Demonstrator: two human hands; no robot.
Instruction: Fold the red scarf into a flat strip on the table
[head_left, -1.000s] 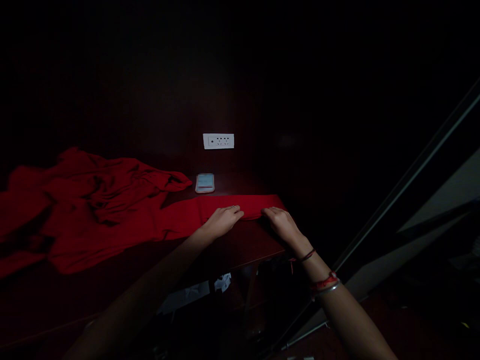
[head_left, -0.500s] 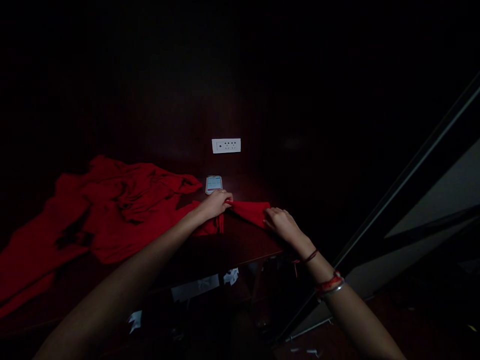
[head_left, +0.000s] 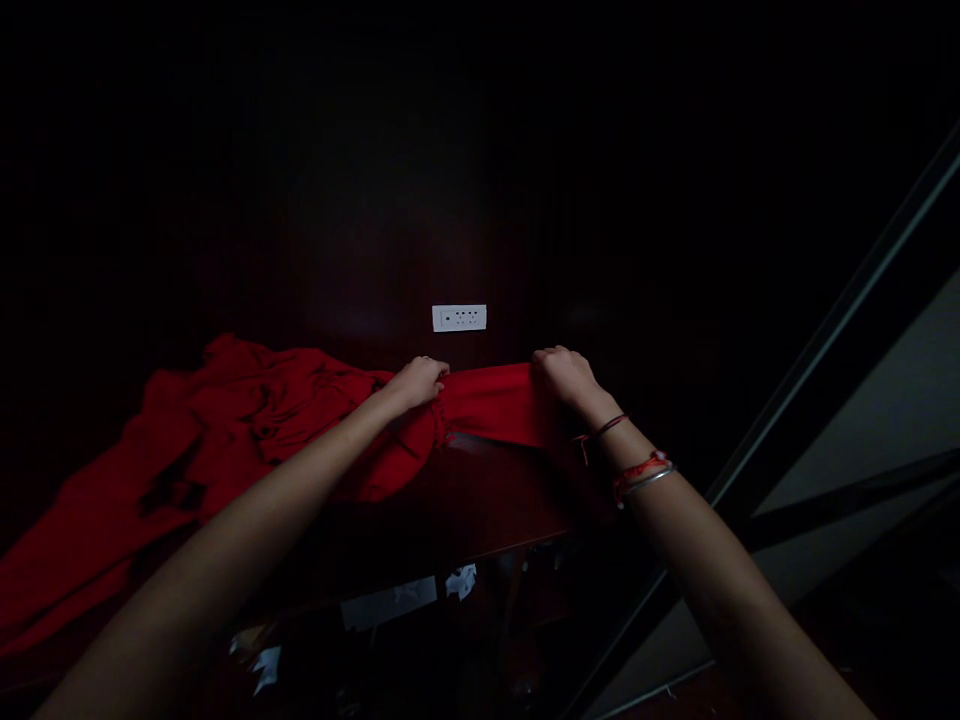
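Left hand (head_left: 420,382): pinching the far edge of the red cloth (head_left: 491,400).
Right hand (head_left: 564,375): pinching its far right corner.
Red cloth: stretched between them, crumpled at left on the dark table (head_left: 487,510).
Socket (head_left: 459,318): far wall (head_left: 375,255).

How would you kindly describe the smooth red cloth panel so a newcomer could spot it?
Find the dark reddish-brown table, then look right of the crumpled red fabric heap on it. Between the left hand and right hand spans the red cloth panel, smooth and stretched rather than wrinkled.

Cloth (head_left: 311,395) on tabletop (head_left: 495,505), socket (head_left: 459,318) behind
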